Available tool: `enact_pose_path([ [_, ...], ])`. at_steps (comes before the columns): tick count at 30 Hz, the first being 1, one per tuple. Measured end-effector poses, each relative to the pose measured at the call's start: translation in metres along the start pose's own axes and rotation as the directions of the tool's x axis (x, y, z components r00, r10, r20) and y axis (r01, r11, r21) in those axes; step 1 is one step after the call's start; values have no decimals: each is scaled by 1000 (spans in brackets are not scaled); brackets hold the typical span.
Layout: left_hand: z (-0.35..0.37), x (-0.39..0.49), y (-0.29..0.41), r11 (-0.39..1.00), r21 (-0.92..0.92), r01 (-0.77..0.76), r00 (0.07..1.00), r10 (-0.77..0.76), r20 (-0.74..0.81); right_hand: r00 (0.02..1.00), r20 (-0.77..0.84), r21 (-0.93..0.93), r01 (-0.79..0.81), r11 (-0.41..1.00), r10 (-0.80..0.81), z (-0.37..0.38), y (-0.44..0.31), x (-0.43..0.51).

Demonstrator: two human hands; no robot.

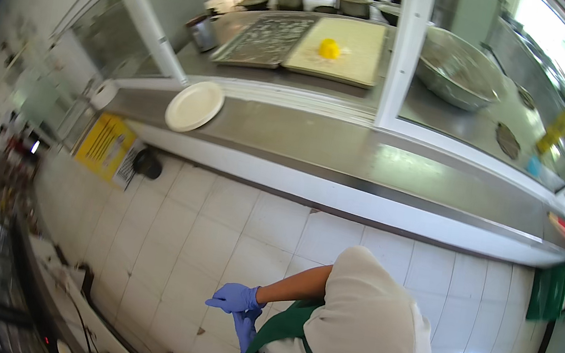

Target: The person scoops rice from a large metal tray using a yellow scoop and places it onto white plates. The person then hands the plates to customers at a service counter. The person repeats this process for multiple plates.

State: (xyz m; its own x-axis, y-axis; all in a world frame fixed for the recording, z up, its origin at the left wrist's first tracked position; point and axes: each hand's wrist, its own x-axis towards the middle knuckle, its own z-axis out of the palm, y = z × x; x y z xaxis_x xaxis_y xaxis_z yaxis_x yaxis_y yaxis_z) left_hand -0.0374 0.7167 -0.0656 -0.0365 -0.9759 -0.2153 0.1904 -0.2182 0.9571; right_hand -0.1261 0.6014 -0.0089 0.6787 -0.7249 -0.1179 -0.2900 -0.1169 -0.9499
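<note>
Both my hands wear blue disposable gloves and meet in front of my green apron (280, 328). My right hand (234, 297) lies over my left hand (245, 325), its fingers pointing left. Most of my left hand is hidden beneath it, with its gloved wrist showing below. Whether either one grips the other's glove cannot be made out. Below them is the white tiled floor (196, 251).
A stainless steel ledge (289, 128) bears white plates (194, 107). Beyond the sliding window, a yellow cup-like object (329, 49) sits on a pale-filled tray (357, 51), beside a floured tray (264, 38) and a large metal bowl (457, 68). A black bin (148, 163) stands below.
</note>
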Motion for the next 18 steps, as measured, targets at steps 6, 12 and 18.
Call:
enact_pose_path([
  [6,-43,35,28,989,147,-21,953,-24,302,980,-193,-79,-70,994,54,-18,88,42],
  [12,-98,37,89,960,266,-89,985,45,166,891,-191,330,-337,882,412,31,73,90],
  [18,-233,41,132,998,28,51,998,-52,20,915,71,264,-401,878,397,111,34,217],
])
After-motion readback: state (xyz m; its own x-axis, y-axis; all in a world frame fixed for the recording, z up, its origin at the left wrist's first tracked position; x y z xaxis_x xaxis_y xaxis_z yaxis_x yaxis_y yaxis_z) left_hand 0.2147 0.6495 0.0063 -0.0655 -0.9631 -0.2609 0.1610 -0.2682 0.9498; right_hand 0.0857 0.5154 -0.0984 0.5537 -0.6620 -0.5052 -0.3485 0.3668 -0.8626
